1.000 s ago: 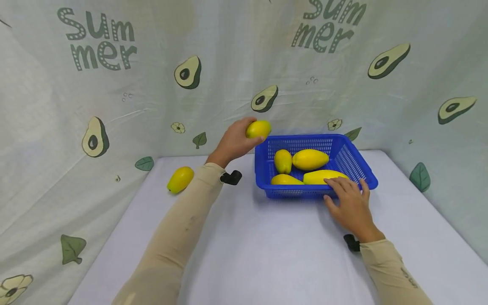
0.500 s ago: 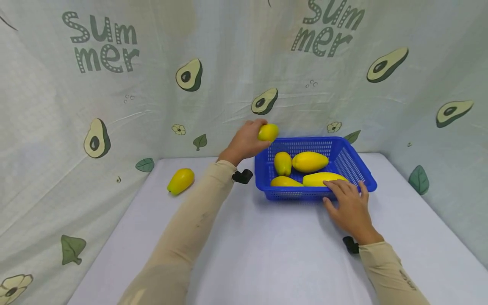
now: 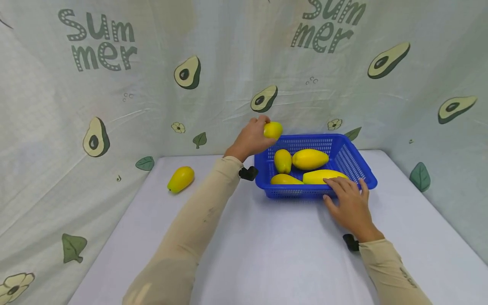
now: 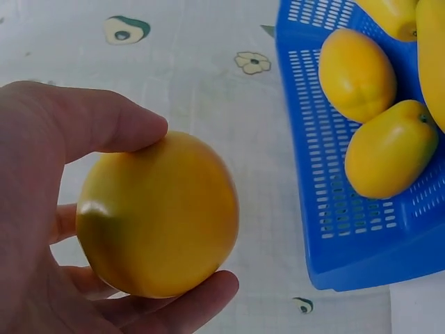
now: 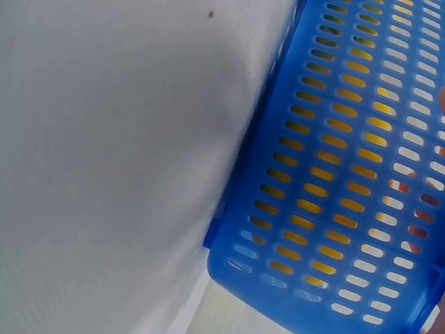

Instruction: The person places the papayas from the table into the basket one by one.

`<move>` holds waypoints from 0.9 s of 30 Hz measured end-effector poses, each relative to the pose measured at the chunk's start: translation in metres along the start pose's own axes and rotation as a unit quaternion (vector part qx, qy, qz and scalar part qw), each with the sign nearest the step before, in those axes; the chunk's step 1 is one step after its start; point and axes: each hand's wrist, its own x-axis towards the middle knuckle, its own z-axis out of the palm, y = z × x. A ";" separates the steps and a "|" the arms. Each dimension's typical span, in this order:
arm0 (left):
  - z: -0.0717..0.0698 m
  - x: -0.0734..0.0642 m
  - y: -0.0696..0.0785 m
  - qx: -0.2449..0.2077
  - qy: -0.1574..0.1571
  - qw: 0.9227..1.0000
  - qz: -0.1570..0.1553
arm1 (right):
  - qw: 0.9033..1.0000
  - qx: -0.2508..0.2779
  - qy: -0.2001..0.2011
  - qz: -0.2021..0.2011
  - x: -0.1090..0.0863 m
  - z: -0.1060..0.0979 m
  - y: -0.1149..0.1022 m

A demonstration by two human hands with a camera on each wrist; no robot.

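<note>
In the head view my left hand (image 3: pixel 251 137) holds a yellow papaya (image 3: pixel 273 130) above the basket's back left corner. Thumb and fingers curl round this papaya (image 4: pixel 158 216) in the left wrist view, apart from the basket wall. The blue plastic basket (image 3: pixel 297 187) has slotted sides and contains several yellow papayas, one of them a long papaya (image 3: pixel 323 176) by the front wall. My right hand (image 3: pixel 351 212) grips the front rim towards its right end, fingers over the edge. Parts of those fingers show through the slots of the basket wall (image 5: pixel 334 174) in the right wrist view.
Another yellow papaya (image 3: pixel 181 179) with a greenish end lies on the left of the white-covered table (image 3: pixel 274 250). A pale curtain (image 3: pixel 225 55) printed with avocados and leaves hangs behind the table and along both sides.
My left hand has moved right with the papaya, from left of the basket to over its back left corner. The right hand has stayed on the rim.
</note>
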 end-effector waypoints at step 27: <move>0.006 -0.007 -0.006 0.039 -0.043 0.998 -0.021 | 1.000 -0.009 -0.007 0.003 0.000 -0.001 0.001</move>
